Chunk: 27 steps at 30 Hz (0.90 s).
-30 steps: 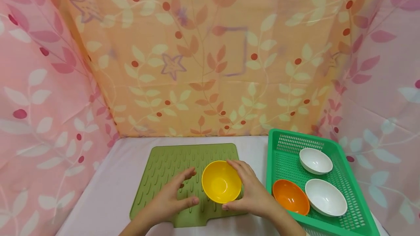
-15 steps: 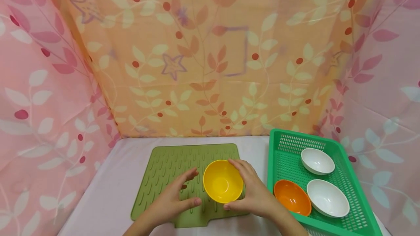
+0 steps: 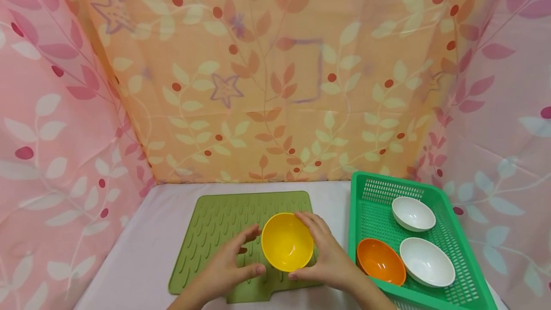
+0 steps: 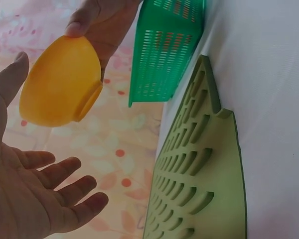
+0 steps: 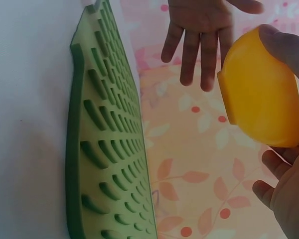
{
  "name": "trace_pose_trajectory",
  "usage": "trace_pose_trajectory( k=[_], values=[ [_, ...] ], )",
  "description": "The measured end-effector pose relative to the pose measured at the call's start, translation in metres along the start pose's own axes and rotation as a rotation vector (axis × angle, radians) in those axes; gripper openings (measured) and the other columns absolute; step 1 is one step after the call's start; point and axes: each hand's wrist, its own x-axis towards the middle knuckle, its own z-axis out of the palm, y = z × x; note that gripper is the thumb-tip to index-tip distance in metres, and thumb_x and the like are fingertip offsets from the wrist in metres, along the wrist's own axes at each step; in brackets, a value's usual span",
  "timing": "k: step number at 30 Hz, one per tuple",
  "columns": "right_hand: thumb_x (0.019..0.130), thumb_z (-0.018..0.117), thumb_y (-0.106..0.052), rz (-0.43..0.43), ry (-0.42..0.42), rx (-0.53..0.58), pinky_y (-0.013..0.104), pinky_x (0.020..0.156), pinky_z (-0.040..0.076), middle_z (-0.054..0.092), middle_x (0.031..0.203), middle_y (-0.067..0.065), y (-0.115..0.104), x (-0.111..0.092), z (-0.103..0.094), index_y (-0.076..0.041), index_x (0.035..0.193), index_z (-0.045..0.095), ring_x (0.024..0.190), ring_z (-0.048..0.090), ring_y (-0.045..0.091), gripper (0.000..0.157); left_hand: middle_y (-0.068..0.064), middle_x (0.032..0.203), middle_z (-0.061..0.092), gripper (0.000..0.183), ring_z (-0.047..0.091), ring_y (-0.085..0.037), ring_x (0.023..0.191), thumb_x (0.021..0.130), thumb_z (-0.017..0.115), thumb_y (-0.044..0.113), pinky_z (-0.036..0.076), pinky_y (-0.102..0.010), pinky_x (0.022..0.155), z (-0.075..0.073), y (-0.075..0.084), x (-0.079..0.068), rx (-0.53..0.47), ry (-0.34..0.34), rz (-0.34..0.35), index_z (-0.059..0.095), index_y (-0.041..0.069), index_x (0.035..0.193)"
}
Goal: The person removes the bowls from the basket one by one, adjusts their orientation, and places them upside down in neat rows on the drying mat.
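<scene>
My right hand (image 3: 329, 260) holds a yellow bowl (image 3: 287, 242) by its right side, thumb at the near edge and fingers at the far edge. In both wrist views the yellow bowl (image 4: 62, 84) hangs in the air above the green ridged drying mat (image 3: 215, 233), its foot toward the mat. Just left of the bowl, my left hand (image 3: 225, 264) is spread with thumb and fingers apart and nothing between them. The right wrist view shows that left hand (image 5: 202, 30) with its fingers straight, and the right hand (image 5: 294, 189) around the yellow bowl's side.
A green plastic basket (image 3: 355, 214) stands to the right of the mat. Inside are an orange bowl (image 3: 380, 261), a white bowl (image 3: 427, 262) and a second white bowl (image 3: 414, 214). A white cloth (image 3: 142, 238) covers the table. Patterned curtains (image 3: 258, 85) enclose the back and sides.
Almost nothing differs. The view shifts slightly, and the left hand stands a little closer to the yellow bowl, which stays in the right hand.
</scene>
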Motion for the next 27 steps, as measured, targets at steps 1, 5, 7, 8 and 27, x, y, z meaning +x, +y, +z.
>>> trace_pose_trajectory(
  k=[1, 5, 7, 8, 27],
  values=[
    [0.06, 0.093, -0.064, -0.013, -0.001, -0.006, 0.055, 0.106, 0.047, 0.033, 0.157, -0.011, 0.0007, -0.0004, 0.0012, -0.042, 0.158, 0.031, 0.14, 0.042, 0.018, 0.118, 0.001, 0.154, 0.051, 0.083, 0.05, -0.028, 0.139, 0.088, 0.079, 0.044, 0.049, -0.046, 0.106, 0.0007, -0.0003, 0.0, -0.004, -0.003, 0.002, 0.038, 0.023, 0.157],
    [0.061, 0.095, -0.058, -0.043, -0.009, -0.006, 0.052, 0.107, 0.048, 0.032, 0.158, -0.01, 0.0017, -0.001, 0.0046, -0.034, 0.159, 0.032, 0.14, 0.042, 0.018, 0.119, 0.001, 0.153, 0.052, 0.08, 0.051, -0.026, 0.137, 0.09, 0.078, 0.04, 0.049, -0.047, 0.105, 0.002, -0.0013, 0.0006, -0.026, -0.026, 0.01, 0.038, 0.022, 0.157],
    [0.062, 0.097, -0.052, -0.054, -0.011, 0.005, 0.051, 0.108, 0.047, 0.032, 0.158, -0.011, 0.001, -0.0011, 0.0057, -0.029, 0.16, 0.034, 0.139, 0.043, 0.017, 0.119, 0.002, 0.151, 0.054, 0.077, 0.052, -0.023, 0.135, 0.092, 0.077, 0.04, 0.05, -0.047, 0.104, 0.0017, -0.0023, 0.0016, -0.042, -0.044, 0.011, 0.039, 0.022, 0.157],
    [0.062, 0.098, -0.049, -0.058, -0.013, 0.01, 0.05, 0.109, 0.047, 0.032, 0.158, -0.011, 0.0008, -0.001, 0.0063, -0.029, 0.16, 0.033, 0.139, 0.043, 0.016, 0.119, 0.002, 0.15, 0.054, 0.077, 0.053, -0.023, 0.134, 0.092, 0.076, 0.04, 0.05, -0.047, 0.104, 0.0015, -0.0029, 0.0021, -0.051, -0.056, 0.007, 0.039, 0.021, 0.156],
    [0.066, 0.097, -0.045, -0.2, 0.038, 0.008, 0.037, 0.11, 0.047, 0.034, 0.157, -0.004, 0.0, -0.0024, 0.0098, -0.024, 0.161, 0.031, 0.137, 0.044, 0.018, 0.118, 0.002, 0.132, 0.066, 0.054, 0.06, -0.023, 0.121, 0.097, 0.072, 0.036, 0.054, -0.035, 0.095, 0.0024, -0.002, 0.0052, -0.244, -0.144, -0.065, 0.055, 0.019, 0.145]
  ],
)
